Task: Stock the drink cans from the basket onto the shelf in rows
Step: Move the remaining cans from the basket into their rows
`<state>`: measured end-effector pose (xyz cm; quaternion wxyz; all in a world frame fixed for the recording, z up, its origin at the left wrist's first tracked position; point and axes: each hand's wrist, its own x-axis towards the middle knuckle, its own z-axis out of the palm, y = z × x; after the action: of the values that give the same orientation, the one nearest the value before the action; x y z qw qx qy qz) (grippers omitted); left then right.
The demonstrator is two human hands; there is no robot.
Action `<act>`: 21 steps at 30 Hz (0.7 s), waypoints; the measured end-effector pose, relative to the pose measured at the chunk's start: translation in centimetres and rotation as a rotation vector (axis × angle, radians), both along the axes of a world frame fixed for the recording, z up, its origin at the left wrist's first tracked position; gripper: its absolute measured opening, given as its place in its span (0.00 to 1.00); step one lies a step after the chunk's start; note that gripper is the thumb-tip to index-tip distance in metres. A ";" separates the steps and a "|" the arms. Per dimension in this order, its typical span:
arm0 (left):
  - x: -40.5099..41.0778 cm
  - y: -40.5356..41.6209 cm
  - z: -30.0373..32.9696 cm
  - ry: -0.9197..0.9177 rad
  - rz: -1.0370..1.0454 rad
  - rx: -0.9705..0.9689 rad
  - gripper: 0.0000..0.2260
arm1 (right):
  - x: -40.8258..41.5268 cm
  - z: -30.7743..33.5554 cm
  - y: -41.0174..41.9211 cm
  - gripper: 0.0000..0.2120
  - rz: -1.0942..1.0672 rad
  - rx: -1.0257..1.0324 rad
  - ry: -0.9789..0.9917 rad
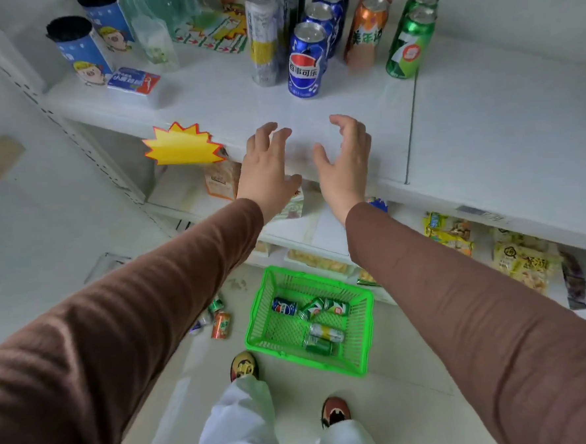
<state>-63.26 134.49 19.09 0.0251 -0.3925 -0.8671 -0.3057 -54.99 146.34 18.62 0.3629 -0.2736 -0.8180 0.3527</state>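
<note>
Above the front edge of the white shelf (345, 91) both hands hovered empty, the left hand (267, 168) and the right hand (344, 165) side by side with a gap between them, fingers (281, 135) spread apart and curled, clamped on nothing. Brown sleeves (461, 297) covered both arms.

Further back on the shelf the cans stood upright in rows running toward the rear: a tall silver and yellow can (262, 41) at the left, a row of blue cola cans (306, 61) just beside it, then orange cans (367, 28), then green cans (409, 43). Left of these stood two blue tubes with black lids (80, 49), a clear bottle (151, 38) and a small flat packet (133, 81). A yellow starburst tag (181, 144) stuck out from the shelf edge just beside the left hand.

Down on the floor, between the arms, sat the green basket (363, 324), with several cans lying on their sides inside: a blue one (284, 306), green ones (336, 306) and a silver and yellow one (326, 333). A few loose cans (220, 325) lay on the floor left of the basket. Snack bags (522, 264) filled the lower shelf at the right.
</note>
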 end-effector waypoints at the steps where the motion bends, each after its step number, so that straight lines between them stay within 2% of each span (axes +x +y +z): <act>1: 1.4 -0.6 -0.5 0.007 0.025 0.016 0.32 | 1.4 -0.5 -0.3 0.19 0.030 0.019 0.003; 7: 10.2 -4.0 -4.9 -0.044 0.120 0.073 0.31 | 9.8 -5.4 -2.0 0.14 0.176 -0.011 -0.072; 12: 14.8 -7.5 -10.4 -0.143 0.179 0.001 0.33 | 13.8 -11.8 -3.7 0.13 0.213 -0.099 -0.202; 21: 18.0 -13.9 -25.9 -0.392 0.229 -0.222 0.35 | 16.7 -29.4 -7.5 0.12 0.153 -0.229 -0.478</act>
<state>-45.29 120.59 -6.81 -0.1525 -0.2251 -0.9225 -0.2740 -38.28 138.87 -10.81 0.0985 -0.3259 -0.8534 0.3947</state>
